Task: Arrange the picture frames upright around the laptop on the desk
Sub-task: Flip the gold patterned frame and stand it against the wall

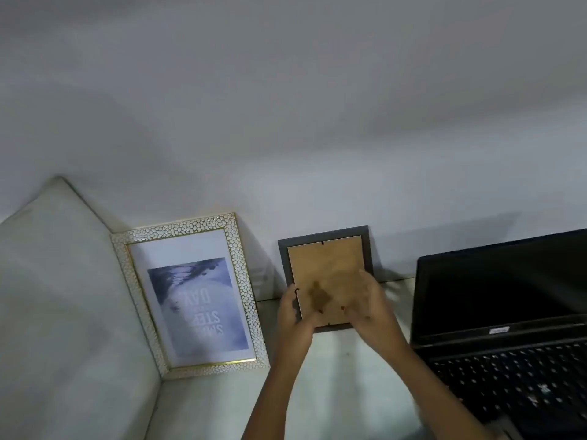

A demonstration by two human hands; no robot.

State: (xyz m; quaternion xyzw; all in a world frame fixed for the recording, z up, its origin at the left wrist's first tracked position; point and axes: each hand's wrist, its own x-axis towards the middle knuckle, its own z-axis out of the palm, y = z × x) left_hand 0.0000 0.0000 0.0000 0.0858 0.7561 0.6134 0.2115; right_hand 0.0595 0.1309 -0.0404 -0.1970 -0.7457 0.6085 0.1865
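Observation:
A small dark grey picture frame point(324, 249) stands upright near the wall with its brown cardboard back facing me. My left hand point(290, 315) grips its lower left edge. My right hand point(370, 308) is blurred and lies against the lower right of the backing, fingers spread on it. Left of it, a larger white and gold textured frame point(190, 296) leans upright against the side panel, its blue print upside down. The open black laptop point(502, 328) sits on the desk point(343, 392) to the right of my hands.
A pale side panel point(63, 312) closes off the desk on the left. A plain white wall point(317, 138) runs behind everything. Bare desk surface lies between the large frame and the laptop, under my forearms.

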